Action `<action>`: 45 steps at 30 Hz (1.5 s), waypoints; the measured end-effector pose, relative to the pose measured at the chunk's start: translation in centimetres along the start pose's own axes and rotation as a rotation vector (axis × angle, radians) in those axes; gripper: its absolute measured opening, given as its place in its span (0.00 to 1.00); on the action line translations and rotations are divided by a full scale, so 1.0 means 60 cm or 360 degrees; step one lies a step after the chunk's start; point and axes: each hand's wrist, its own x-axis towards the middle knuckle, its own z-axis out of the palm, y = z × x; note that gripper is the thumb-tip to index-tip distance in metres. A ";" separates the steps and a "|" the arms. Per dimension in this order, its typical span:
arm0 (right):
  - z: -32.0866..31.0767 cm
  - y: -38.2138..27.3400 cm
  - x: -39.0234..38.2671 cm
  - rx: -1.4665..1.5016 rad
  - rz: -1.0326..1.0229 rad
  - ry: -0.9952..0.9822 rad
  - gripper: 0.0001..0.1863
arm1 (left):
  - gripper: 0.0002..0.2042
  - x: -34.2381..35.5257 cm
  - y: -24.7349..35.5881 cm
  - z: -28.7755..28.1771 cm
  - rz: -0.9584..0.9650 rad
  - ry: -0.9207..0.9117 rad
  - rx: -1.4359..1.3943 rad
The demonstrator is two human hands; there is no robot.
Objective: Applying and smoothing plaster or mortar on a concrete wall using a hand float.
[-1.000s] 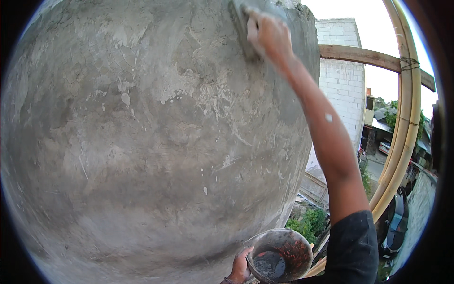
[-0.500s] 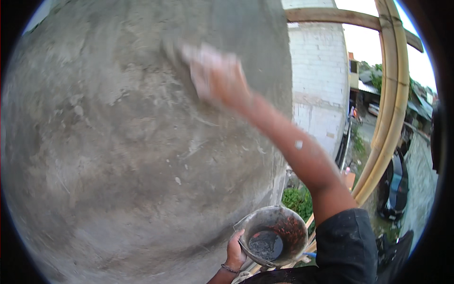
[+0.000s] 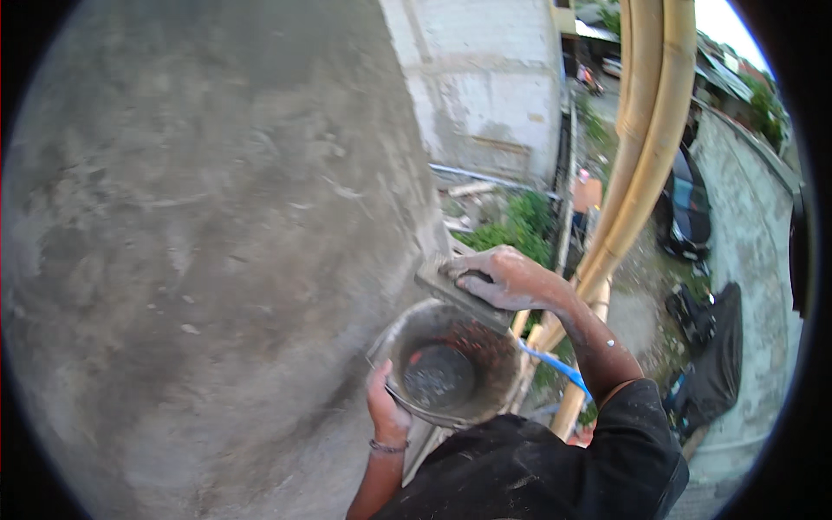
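A worn bucket [image 3: 494, 368] is close against my body, with grey liquid [image 3: 438, 378] in its bottom and reddish smears up one inner side. My left hand [image 3: 389, 407] grips the bucket's left rim, thumb over the edge. My right hand [image 3: 513, 276], dusted with pale cement, is closed round the handle of a flat plastering float [image 3: 458, 296]. The float is tilted over the far rim of the bucket; whether it touches the rim I cannot tell. To the left rises a grey cement-plastered wall [image 3: 225, 208], patchy and streaked.
Thick bamboo poles [image 3: 648, 121] stand at my right, with a blue strap [image 3: 559, 366] beside the bucket. Far below lie green plants [image 3: 524, 227] and a dark car [image 3: 689, 208]. A white block building [image 3: 485, 91] stands beyond the wall's edge.
My right hand has come down from the wall with the float to the bucket's far rim. The view has tilted down and right; my left hand still holds the bucket.
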 end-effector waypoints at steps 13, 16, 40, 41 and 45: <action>0.119 -0.034 -0.128 -0.0404 0.0076 -0.0157 0.14 | 0.15 -0.009 0.043 0.065 0.0113 -0.0581 0.0494; 0.167 -0.004 -0.107 -0.0519 -0.0071 -0.0321 0.12 | 0.15 -0.001 0.036 0.068 0.0086 -0.0673 0.0522; 0.204 0.071 -0.102 0.1496 0.1452 -0.0590 0.16 | 0.14 0.025 0.020 0.064 0.0535 -0.0609 0.0627; 0.184 0.099 -0.116 0.1689 0.1226 -0.0493 0.14 | 0.14 0.023 0.026 0.073 0.0550 -0.0633 0.0615; 0.160 0.133 -0.153 0.2735 0.1120 -0.0150 0.19 | 0.13 0.025 0.042 0.078 0.0377 -0.0460 0.0340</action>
